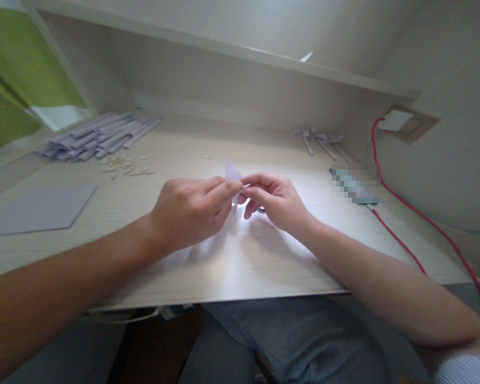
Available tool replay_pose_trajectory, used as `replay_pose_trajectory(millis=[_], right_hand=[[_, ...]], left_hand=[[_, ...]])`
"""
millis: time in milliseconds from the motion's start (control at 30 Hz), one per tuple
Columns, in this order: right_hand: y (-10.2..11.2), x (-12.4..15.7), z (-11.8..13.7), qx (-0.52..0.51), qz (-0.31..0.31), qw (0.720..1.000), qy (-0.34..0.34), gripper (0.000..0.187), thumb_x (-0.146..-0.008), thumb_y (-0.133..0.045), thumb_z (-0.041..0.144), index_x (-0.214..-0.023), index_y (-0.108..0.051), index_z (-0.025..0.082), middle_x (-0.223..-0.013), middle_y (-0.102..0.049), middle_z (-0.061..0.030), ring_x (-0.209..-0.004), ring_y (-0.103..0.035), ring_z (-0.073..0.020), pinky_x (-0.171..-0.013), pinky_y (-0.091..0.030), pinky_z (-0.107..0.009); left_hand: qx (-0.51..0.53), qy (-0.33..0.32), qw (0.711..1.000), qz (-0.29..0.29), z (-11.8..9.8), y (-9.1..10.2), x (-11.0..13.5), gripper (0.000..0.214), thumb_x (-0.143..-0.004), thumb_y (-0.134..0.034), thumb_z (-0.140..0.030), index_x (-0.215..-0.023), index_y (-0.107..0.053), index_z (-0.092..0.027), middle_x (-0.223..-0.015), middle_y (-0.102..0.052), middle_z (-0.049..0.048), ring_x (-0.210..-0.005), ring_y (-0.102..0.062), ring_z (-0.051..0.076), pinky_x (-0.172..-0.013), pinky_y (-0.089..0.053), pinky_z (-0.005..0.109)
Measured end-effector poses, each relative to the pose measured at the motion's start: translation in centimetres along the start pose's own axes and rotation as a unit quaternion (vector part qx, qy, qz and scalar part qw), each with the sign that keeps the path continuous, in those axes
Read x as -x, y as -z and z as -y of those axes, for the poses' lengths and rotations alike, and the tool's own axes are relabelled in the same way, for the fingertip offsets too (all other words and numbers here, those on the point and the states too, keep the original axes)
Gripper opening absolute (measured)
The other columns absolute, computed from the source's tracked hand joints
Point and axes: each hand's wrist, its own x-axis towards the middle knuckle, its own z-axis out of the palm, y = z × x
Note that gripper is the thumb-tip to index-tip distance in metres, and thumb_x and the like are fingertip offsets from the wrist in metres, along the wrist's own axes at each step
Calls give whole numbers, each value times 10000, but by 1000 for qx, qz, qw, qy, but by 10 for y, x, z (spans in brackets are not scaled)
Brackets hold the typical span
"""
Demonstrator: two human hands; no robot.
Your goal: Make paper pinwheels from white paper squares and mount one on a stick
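Observation:
Over the middle of the desk, a small piece of folded white paper is held between my two hands, its pointed corner sticking up. My left hand is closed on it, thumb and forefinger pressed together, back of the hand toward me. From the other side my right hand pinches the paper's edge with thumb and forefinger, the remaining fingers curled below. A dark ring-like edge shows under the right fingers; I cannot tell what it is. Most of the paper is hidden by the fingers.
Rolled paper tubes are piled at the back left, with small white bits before them. Paper sheets lie at left. Paper pinwheels on sticks lie back right, near a phone with a red cable. A shelf overhangs.

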Motion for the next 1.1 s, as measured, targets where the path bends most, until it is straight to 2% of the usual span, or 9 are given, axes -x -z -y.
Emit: replay_pose_trajectory(millis=[133, 333, 600, 700, 833, 900, 1000, 1033, 1100], right_hand=[[3, -2, 3, -35, 10, 997, -74, 133, -807, -725, 237, -915, -720, 160, -734, -764, -10, -529, -707, -122, -513, -550, -218], [9, -6, 4, -115, 40, 985, -120, 105, -768, -748, 203, -858, -722, 158, -704, -765, -15, -511, -713, -138, -502, -556, -223], [11, -6, 5, -164, 70, 977, -121, 113, -766, -719, 158, -878, -728, 144, -704, -760, -9, -515, -700, -120, -534, -582, -220], [11, -6, 6, -176, 75, 974, -123, 116, -758, -704, 151, -872, -726, 147, -689, -752, -3, -509, -693, -118, -533, -581, -220], [9, -5, 6, -178, 76, 973, -123, 117, -753, -697, 160, -868, -718, 150, -661, -735, 7, -501, -681, -117, -526, -572, -222], [9, -5, 6, -178, 77, 973, -123, 123, -756, -692, 156, -876, -717, 145, -650, -726, 10, -500, -679, -118, -521, -566, -221], [10, -5, 6, -186, 76, 972, -121, 122, -756, -689, 153, -875, -713, 142, -654, -721, 12, -504, -680, -119, -516, -562, -222], [11, -5, 7, -190, 75, 971, -121, 121, -756, -689, 155, -874, -711, 142, -658, -721, 12, -506, -679, -120, -517, -563, -225], [11, -5, 9, -198, 72, 970, -120, 124, -760, -692, 160, -881, -705, 140, -661, -720, 11, -510, -677, -123, -524, -568, -234]], left_hand=[[-5, 15, 1000, 8, -2, 1, -1, 212, -858, -648, -127, -1037, -688, -234, -850, -807, -17, -594, -697, 173, -513, -393, 295], [10, 17, 1000, 13, -1, 3, -1, 240, -875, -629, -141, -1083, -705, -232, -850, -808, -3, -620, -703, 180, -535, -420, 302], [47, -27, 998, -42, 3, 13, -4, 327, -872, -633, -146, -1162, -708, -277, -942, -818, 12, -721, -739, 181, -611, -506, 305], [60, -3, 998, -30, 6, 12, -2, 344, -879, -633, -186, -1177, -723, -330, -951, -818, 8, -749, -752, 188, -664, -545, 312], [111, 23, 994, -1, 8, 12, 1, 262, -891, -631, -252, -1094, -764, -351, -910, -807, 17, -742, -753, 189, -703, -582, 329], [119, -12, 992, -32, 7, 17, 0, 260, -880, -644, -233, -1087, -750, -349, -876, -795, 4, -705, -740, 173, -682, -586, 319], [98, -63, 986, -116, 2, 31, -5, 361, -834, -699, -158, -1153, -681, -327, -879, -774, -18, -690, -707, 143, -643, -574, 292], [88, -49, 986, -131, 1, 36, -7, 369, -822, -715, -148, -1152, -664, -305, -884, -764, -15, -693, -693, 140, -635, -567, 294], [75, 16, 990, -122, 1, 46, -12, 329, -833, -713, -159, -1121, -638, -299, -911, -738, -11, -730, -677, 147, -640, -558, 317]])
